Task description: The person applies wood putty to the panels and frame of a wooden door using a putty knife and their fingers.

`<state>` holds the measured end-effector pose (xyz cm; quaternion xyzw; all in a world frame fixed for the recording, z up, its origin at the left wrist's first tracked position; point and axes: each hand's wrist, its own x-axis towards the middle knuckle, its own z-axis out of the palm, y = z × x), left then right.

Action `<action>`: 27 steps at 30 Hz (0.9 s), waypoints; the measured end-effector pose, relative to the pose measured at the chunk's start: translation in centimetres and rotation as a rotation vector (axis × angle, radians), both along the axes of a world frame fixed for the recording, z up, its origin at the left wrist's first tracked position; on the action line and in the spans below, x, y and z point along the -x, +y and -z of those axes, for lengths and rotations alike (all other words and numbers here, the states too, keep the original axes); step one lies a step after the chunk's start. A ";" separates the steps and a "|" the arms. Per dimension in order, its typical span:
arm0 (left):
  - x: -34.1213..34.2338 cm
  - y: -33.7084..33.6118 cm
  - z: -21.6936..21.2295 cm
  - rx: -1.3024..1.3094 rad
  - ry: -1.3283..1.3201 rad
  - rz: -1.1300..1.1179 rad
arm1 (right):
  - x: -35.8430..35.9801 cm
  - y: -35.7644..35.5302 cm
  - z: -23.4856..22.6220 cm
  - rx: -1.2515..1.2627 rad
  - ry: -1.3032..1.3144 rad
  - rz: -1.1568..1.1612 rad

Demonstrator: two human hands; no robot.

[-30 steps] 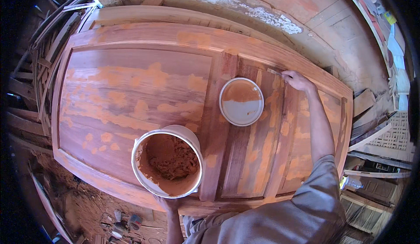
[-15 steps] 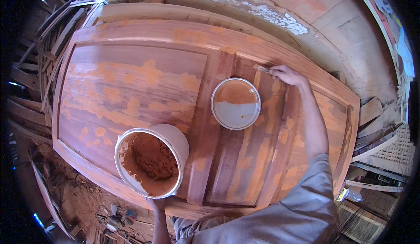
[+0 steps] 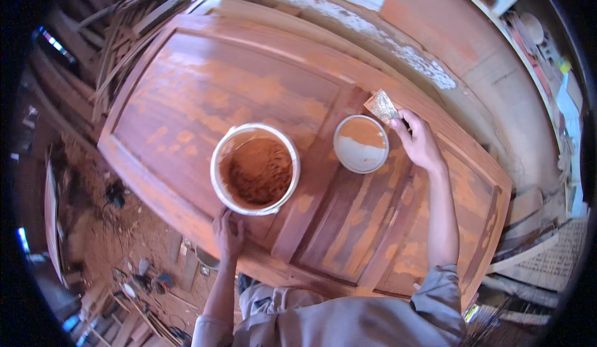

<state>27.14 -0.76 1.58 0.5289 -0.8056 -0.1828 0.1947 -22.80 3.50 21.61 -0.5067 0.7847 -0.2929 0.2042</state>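
Note:
My right hand (image 3: 419,140) is closed on a putty knife (image 3: 382,107), its flat blade smeared with orange-brown filler. The blade is raised above the far side of a wooden door (image 3: 292,86). Just left of this hand lies a round white lid (image 3: 359,155), with orange filler on its far half. A white bucket (image 3: 295,154) holding thick orange-brown filler stands on the door, left of the lid. At the bucket's near side is my left hand (image 3: 229,234), fingers apart and gripping nothing; whether the fingertips touch the bucket is unclear. Orange filler patches cover much of the door.
Wood strips (image 3: 134,48) are piled at the far left. A wall (image 3: 435,30) runs along the door's far side, with cluttered shelves (image 3: 535,30) at the far right. Tools and offcuts lie on the dirt floor (image 3: 118,235) at the near left.
My right hand has lifted the putty knife off the door, its blade now turned up. The bucket, tilted toward me before, now looks upright, and my left hand shows beside it. The view has shifted.

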 end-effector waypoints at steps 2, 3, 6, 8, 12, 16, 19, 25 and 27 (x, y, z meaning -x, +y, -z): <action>-0.1 0.0 -0.4 0.010 0.048 -0.002 | -5.2 -0.9 -1.5 0.076 -0.075 -0.066; -0.6 -0.1 0.0 0.047 0.050 0.009 | -7.5 -1.3 -1.5 0.138 -0.075 -0.123; -0.5 0.2 0.3 -0.014 0.248 -0.114 | -14.9 -2.6 -2.4 0.234 0.159 -0.350; 1.5 1.2 -1.6 -0.072 0.454 -0.300 | -19.4 -2.5 -2.7 -0.161 0.220 -0.354; 5.5 2.1 -6.9 -0.051 0.753 -0.158 | -22.4 0.1 0.0 -0.328 0.582 -0.432; 7.7 2.0 -9.2 -0.044 0.625 -0.067 | -22.9 2.6 -0.8 -0.239 0.707 -0.512; 8.4 1.1 -10.3 -0.053 0.638 0.010 | -23.2 3.6 -2.4 -0.341 0.546 -0.564; 6.7 -0.1 -9.6 -0.051 0.646 0.083 | -23.4 4.7 -5.5 -0.297 0.481 -0.692; 4.9 -0.1 -8.5 -0.021 0.504 0.109 | -23.4 3.8 -6.6 -0.420 0.311 -0.695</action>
